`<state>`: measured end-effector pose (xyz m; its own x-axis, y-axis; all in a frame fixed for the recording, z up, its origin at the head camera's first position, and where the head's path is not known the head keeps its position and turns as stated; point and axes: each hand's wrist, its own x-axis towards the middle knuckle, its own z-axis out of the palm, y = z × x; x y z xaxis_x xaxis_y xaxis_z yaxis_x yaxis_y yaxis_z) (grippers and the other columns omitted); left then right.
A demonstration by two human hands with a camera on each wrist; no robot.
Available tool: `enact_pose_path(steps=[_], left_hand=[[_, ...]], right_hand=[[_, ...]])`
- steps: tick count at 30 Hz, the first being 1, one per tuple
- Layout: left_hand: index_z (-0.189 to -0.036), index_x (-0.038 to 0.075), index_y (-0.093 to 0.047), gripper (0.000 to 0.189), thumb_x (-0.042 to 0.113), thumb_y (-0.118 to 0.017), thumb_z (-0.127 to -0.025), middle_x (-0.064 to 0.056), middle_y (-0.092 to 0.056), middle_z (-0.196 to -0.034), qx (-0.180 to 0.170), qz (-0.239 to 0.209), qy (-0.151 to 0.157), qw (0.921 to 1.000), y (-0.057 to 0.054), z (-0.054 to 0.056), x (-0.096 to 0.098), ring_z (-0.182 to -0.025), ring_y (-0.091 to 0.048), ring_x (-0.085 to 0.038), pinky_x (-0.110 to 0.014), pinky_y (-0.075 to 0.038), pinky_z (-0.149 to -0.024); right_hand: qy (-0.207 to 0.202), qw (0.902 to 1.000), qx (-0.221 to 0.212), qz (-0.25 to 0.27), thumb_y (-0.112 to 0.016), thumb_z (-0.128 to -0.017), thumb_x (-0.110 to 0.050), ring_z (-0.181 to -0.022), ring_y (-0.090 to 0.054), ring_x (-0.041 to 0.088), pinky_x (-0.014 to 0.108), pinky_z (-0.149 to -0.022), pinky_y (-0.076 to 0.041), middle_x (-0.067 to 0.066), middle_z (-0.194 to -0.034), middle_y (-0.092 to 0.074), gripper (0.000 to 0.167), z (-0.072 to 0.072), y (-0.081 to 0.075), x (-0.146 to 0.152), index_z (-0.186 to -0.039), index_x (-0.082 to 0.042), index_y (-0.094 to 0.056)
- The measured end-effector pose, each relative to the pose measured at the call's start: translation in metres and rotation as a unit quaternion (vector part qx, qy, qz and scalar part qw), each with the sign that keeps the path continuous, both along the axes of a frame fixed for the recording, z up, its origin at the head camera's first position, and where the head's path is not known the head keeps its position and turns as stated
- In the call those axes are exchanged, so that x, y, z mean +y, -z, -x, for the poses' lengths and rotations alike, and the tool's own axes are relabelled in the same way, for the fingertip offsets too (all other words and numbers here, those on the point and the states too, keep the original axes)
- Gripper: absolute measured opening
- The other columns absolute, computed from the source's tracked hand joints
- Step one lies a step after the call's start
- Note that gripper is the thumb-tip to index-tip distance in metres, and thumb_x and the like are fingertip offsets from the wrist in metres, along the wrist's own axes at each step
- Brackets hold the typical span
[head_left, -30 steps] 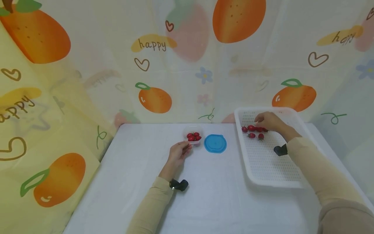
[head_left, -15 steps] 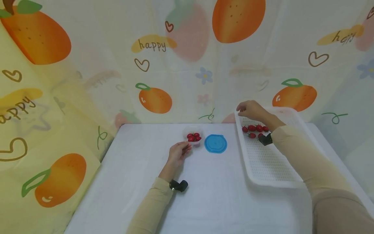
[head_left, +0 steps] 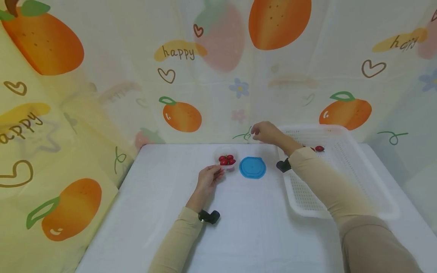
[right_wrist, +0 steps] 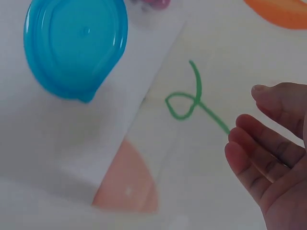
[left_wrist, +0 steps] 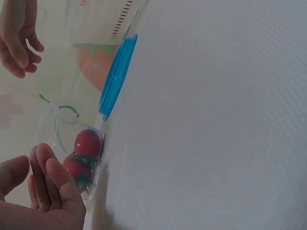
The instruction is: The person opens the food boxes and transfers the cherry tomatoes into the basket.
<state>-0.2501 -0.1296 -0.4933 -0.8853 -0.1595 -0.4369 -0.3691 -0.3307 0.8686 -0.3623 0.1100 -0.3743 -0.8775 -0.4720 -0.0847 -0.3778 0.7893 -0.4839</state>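
Note:
In the head view my left hand [head_left: 207,179] touches the near side of a small clear plastic container [head_left: 226,167] with several cherry tomatoes [head_left: 227,160] in it. Its fingers [left_wrist: 64,184] lie extended in front of the container wall in the left wrist view, thumb apart from them. My right hand [head_left: 268,132] hangs in the air behind and above a round blue lid [head_left: 252,167], which lies flat right of the container. Loosely bent, its fingers [right_wrist: 249,165] stand apart from the thumb, and nothing shows between them in the right wrist view.
A large white perforated basket [head_left: 341,189] stands on the right of the white-covered table [head_left: 252,223]. A cherry tomato [head_left: 319,148] shows in it; my right sleeve [head_left: 324,182] hides others. Behind the table hangs a fruit-printed cloth [head_left: 211,83].
My right hand has moved left from over the tomatoes in the basket, across its rim, to behind the blue lid. The left hand and the container have stayed in place.

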Motion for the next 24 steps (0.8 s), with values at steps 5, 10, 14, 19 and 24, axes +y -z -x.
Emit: enact_pose_path(steps=[5,10,14,19,24], left_hand=[[-0.119,0.004,-0.058,0.027,0.018,-0.061,-0.096,-0.007,-0.069,-0.100,0.000,0.000,0.001,1.0000,0.001,0.000,0.000,-0.087,-0.069,-0.013,-0.022,-0.058,-0.083],[-0.122,0.003,-0.057,0.030,0.018,-0.061,-0.096,-0.007,-0.069,-0.099,0.002,0.000,0.003,1.0000,0.000,0.000,0.000,-0.086,-0.069,-0.012,-0.023,-0.058,-0.084],[-0.124,0.002,-0.056,0.031,0.018,-0.060,-0.097,-0.007,-0.069,-0.100,-0.003,0.000,0.003,1.0000,-0.001,0.000,-0.001,-0.087,-0.069,-0.013,-0.023,-0.058,-0.085],[-0.121,0.003,-0.058,0.028,0.017,-0.060,-0.097,-0.007,-0.070,-0.098,-0.010,-0.004,0.001,0.9999,-0.002,0.000,-0.001,-0.085,-0.070,-0.013,-0.022,-0.058,-0.083],[-0.117,0.002,-0.058,0.025,0.015,-0.062,-0.095,-0.006,-0.070,-0.095,-0.005,-0.006,-0.001,1.0000,-0.002,0.000,0.000,-0.083,-0.070,-0.012,-0.023,-0.059,-0.081]], right_hand=[[-0.026,0.9997,0.004,0.001,-0.058,-0.094,-0.012,-0.108,-0.060,0.033,0.042,-0.092,-0.056,0.020,-0.117,-0.064,0.029,-0.005,0.007,-0.022,-0.121,-0.002,-0.063],[-0.045,0.9989,0.009,-0.006,-0.059,-0.095,-0.015,-0.104,-0.062,0.029,0.036,-0.088,-0.058,0.016,-0.116,-0.065,0.029,-0.010,0.015,-0.041,-0.121,-0.005,-0.064],[-0.066,0.9978,-0.005,-0.004,-0.061,-0.095,-0.016,-0.105,-0.062,0.027,0.034,-0.088,-0.058,0.014,-0.117,-0.065,0.028,-0.015,0.024,-0.056,-0.121,-0.006,-0.064],[-0.096,0.9953,-0.006,-0.004,-0.062,-0.093,-0.013,-0.106,-0.062,0.028,0.035,-0.089,-0.057,0.015,-0.115,-0.067,0.026,-0.018,0.034,-0.074,-0.117,-0.004,-0.066],[-0.106,0.9941,-0.006,-0.023,-0.062,-0.093,-0.013,-0.105,-0.061,0.026,0.035,-0.092,-0.055,0.014,-0.114,-0.067,0.026,-0.020,0.044,-0.090,-0.117,-0.004,-0.067]])
